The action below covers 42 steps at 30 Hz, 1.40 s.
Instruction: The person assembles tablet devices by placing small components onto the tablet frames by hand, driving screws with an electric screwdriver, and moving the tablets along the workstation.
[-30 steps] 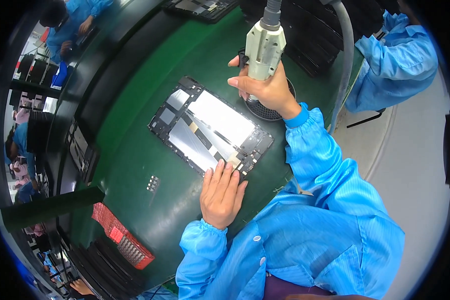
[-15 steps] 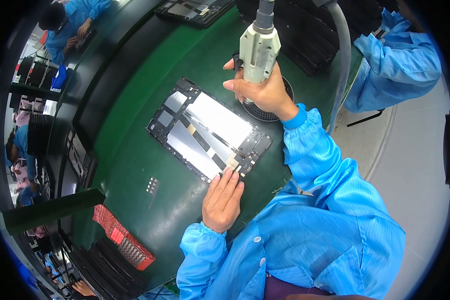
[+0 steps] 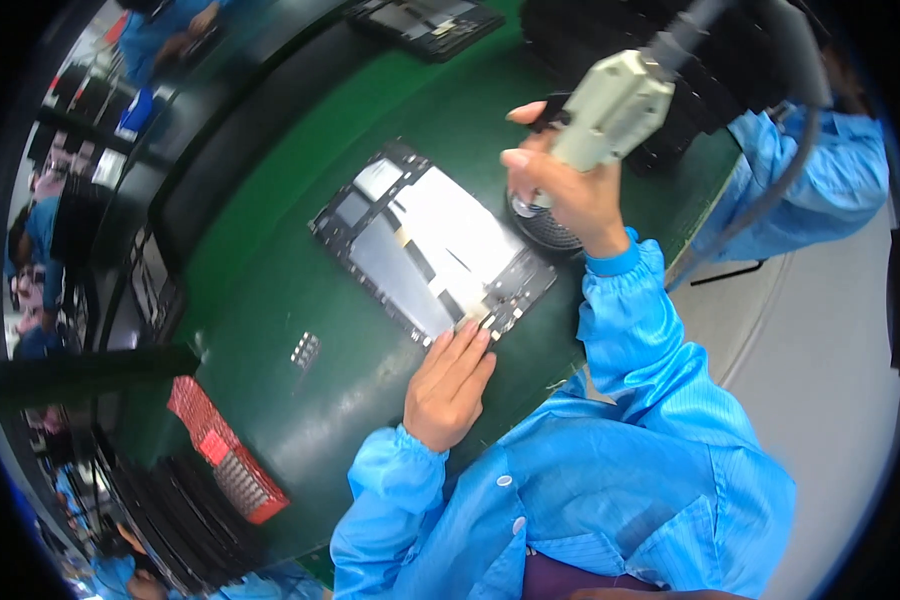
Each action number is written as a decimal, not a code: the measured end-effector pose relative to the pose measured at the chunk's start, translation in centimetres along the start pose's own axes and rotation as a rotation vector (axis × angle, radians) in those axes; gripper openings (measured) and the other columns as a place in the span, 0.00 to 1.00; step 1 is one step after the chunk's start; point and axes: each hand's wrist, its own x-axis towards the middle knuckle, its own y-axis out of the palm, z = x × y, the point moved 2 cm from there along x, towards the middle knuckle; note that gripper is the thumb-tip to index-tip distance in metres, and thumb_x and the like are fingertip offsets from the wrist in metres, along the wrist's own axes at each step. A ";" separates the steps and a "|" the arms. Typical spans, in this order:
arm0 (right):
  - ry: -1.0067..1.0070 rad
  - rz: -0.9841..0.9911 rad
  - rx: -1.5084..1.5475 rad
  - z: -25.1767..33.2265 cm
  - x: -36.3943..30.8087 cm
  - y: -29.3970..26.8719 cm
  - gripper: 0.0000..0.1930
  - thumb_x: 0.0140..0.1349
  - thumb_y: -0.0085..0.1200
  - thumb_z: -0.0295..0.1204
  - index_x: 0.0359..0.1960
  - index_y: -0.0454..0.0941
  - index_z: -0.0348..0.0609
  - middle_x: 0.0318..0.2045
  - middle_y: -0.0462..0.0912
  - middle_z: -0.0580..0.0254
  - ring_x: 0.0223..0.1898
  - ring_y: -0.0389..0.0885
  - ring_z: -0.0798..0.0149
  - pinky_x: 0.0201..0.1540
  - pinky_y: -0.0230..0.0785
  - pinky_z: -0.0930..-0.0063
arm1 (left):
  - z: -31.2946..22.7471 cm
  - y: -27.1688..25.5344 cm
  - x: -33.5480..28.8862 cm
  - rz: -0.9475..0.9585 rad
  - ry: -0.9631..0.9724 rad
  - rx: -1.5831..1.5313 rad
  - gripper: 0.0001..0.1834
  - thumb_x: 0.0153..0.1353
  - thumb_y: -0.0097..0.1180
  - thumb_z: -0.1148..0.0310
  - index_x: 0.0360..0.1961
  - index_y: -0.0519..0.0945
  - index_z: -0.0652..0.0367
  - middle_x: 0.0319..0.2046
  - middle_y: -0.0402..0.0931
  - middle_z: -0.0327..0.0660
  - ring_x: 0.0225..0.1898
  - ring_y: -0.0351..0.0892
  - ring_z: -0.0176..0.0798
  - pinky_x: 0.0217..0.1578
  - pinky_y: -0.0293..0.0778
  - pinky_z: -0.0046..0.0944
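Note:
An opened tablet [image 3: 425, 240] lies on the green mat, showing silver plates and dark circuit parts inside a black frame. My left hand [image 3: 450, 385] rests flat at its near edge, fingers stretched out and touching the frame. In my right hand [image 3: 575, 195] is a pale electric screwdriver [image 3: 615, 110], tilted with its cable end up to the right. Below it stands a round black dish with a perforated top [image 3: 548, 228]; the driver's tip is blurred near that dish. A few small metallic pieces [image 3: 305, 349] lie left of the tablet.
Red bubble wrap [image 3: 220, 440] and a stack of black trays [image 3: 170, 510] sit at the lower left. Another opened tablet [image 3: 425, 25] is at the far edge. Dark stacked panels [image 3: 610, 40] stand behind the driver. A co-worker's blue sleeve [image 3: 820, 190] is at the right.
The screwdriver has gone from nearly upright to leaning right, my right hand moving with it. My left hand stays on the tablet's near edge. The whole view has shifted slightly.

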 end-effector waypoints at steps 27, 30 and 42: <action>0.261 0.572 0.081 -0.7 -5.4 10.2 0.18 0.50 0.56 0.17 0.44 0.66 0.34 0.16 0.72 0.63 0.17 0.72 0.72 0.24 0.68 0.75 | 1.4 0.3 -0.1 -0.097 -0.016 -0.124 0.11 0.42 0.53 0.77 0.31 0.77 0.68 0.40 0.75 0.50 0.46 0.74 0.47 0.47 0.71 0.44; 0.257 0.591 0.075 -0.6 -5.6 9.9 0.19 0.50 0.56 0.16 0.43 0.65 0.34 0.16 0.72 0.63 0.17 0.72 0.71 0.24 0.68 0.75 | 1.0 0.3 0.1 -0.126 -0.026 -0.140 0.10 0.41 0.54 0.77 0.29 0.77 0.67 0.38 0.75 0.49 0.43 0.75 0.47 0.45 0.71 0.43; 0.144 0.633 0.016 -0.8 -5.9 10.7 0.20 0.46 0.56 0.14 0.44 0.67 0.34 0.17 0.72 0.64 0.19 0.72 0.72 0.24 0.67 0.77 | 1.4 0.4 -0.1 -0.145 -0.017 -0.121 0.13 0.40 0.53 0.77 0.31 0.77 0.66 0.33 0.74 0.46 0.39 0.75 0.46 0.43 0.72 0.42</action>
